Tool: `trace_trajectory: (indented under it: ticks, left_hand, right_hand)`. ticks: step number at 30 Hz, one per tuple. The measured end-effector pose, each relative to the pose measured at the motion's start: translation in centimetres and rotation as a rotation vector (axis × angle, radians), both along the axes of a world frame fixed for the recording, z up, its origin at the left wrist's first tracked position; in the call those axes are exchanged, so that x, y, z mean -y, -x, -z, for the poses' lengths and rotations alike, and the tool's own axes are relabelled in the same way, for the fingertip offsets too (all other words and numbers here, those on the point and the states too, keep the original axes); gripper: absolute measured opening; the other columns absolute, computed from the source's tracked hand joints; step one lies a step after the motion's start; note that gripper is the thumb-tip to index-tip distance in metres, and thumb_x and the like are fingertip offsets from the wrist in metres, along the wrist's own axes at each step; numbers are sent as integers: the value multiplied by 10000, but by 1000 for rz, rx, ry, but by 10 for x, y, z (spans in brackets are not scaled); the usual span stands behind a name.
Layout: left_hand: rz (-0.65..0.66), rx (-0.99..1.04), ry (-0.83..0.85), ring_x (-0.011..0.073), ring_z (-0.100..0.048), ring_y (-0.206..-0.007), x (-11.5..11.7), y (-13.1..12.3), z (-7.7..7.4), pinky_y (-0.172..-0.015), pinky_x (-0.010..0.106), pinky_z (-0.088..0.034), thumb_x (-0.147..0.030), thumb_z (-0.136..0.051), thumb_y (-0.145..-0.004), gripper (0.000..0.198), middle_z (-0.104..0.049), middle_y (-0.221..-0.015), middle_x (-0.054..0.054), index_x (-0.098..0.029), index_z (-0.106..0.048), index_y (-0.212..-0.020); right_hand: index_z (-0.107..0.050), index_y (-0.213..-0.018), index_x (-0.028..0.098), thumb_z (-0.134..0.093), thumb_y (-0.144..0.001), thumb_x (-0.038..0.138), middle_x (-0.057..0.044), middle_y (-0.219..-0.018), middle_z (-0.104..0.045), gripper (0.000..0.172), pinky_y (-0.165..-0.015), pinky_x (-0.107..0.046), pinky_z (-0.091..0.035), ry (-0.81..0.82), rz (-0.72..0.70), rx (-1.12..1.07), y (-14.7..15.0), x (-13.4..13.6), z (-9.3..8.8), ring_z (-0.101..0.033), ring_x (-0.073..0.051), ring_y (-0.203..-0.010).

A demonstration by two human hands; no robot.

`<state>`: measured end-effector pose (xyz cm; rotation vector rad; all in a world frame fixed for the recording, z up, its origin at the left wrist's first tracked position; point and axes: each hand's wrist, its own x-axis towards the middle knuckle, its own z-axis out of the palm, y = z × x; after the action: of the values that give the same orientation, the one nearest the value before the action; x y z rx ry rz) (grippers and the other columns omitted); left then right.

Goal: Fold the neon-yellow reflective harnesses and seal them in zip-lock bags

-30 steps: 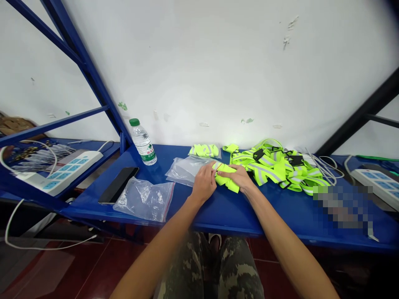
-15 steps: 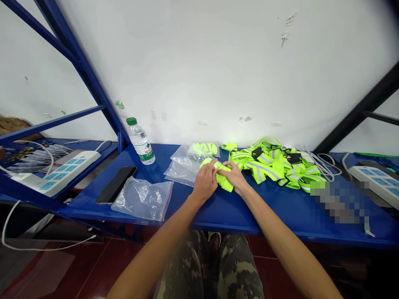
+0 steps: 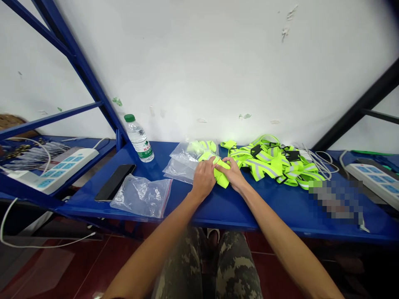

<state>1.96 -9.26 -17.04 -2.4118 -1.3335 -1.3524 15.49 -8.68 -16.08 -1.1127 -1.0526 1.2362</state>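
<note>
My left hand (image 3: 204, 177) and my right hand (image 3: 232, 173) meet over a folded neon-yellow reflective strap (image 3: 220, 177) on the blue shelf (image 3: 218, 205). Both hands have fingers closed on the strap. The left hand also pinches the mouth of a clear plastic bag (image 3: 182, 164), and the strap's far end lies partly inside that bag. A bagged folded strap (image 3: 204, 146) lies just behind. To the right is a tangled pile of the same reflective straps (image 3: 274, 162) with black buckles.
A water bottle (image 3: 139, 139) stands at the back left. A black phone (image 3: 114, 187) and a crumpled clear bag (image 3: 140, 196) lie near the shelf's front left. White power strips (image 3: 52, 171) (image 3: 372, 179) sit at both sides, with cables (image 3: 324, 162). Blue frame struts (image 3: 81, 74) rise at left.
Both hands have moved a little away from me with the folded strap, and its end has gone into the mouth of the clear bag. The view has tilted slightly.
</note>
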Motion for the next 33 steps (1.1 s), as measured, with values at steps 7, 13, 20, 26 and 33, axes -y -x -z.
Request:
trace_trajectory:
  ticks: [7, 13, 20, 26, 33]
  left_hand:
    - [10, 116, 23, 205, -543, -926, -2, 6, 1, -880, 358, -457, -229, -331, -998, 348, -613, -987, 99, -145, -438, -1318]
    - [31, 134, 45, 203, -560, -951, 0, 5, 1, -895, 357, -456, -224, -330, -996, 338, -609, -1007, 97, -163, -450, -1306]
    - [-6, 178, 20, 199, -570, -916, 1, 4, 0, -865, 351, -455, -217, -363, -985, 323, -621, -980, 88, -158, -472, -1284]
    - [-39, 208, 8, 209, -560, -928, 3, 3, 2, -852, 352, -450, -231, -381, -982, 296, -614, -984, 96, -151, -492, -1244]
    - [-55, 181, 18, 217, -562, -925, 7, 2, -2, -852, 364, -435, -202, -361, -976, 272, -625, -992, 99, -152, -507, -1201]
  right_hand:
    - [-402, -1023, 272, -734, -562, 360, 26, -887, -650, 574, -605, -309, -517, 24, -147, 13, -4, 4, -4, -646, -190, -673]
    - [-463, -1046, 256, -803, -523, 330, 2, -928, -663, 628, -633, -317, -530, 4, -45, -49, -6, 2, -3, -661, -193, -695]
    - [-520, -943, 239, -853, -501, 305, -1, -946, -689, 557, -672, -325, -527, -29, -141, -93, 2, 6, 1, -664, -194, -748]
    - [-563, -986, 237, -869, -494, 293, -9, -895, -689, 582, -671, -348, -527, 1, -60, -192, -10, 1, -2, -666, -210, -726]
    - [-550, -960, 249, -847, -551, 256, 10, -982, -685, 505, -662, -294, -518, -90, -212, -34, -1, 7, 3, -648, -167, -753]
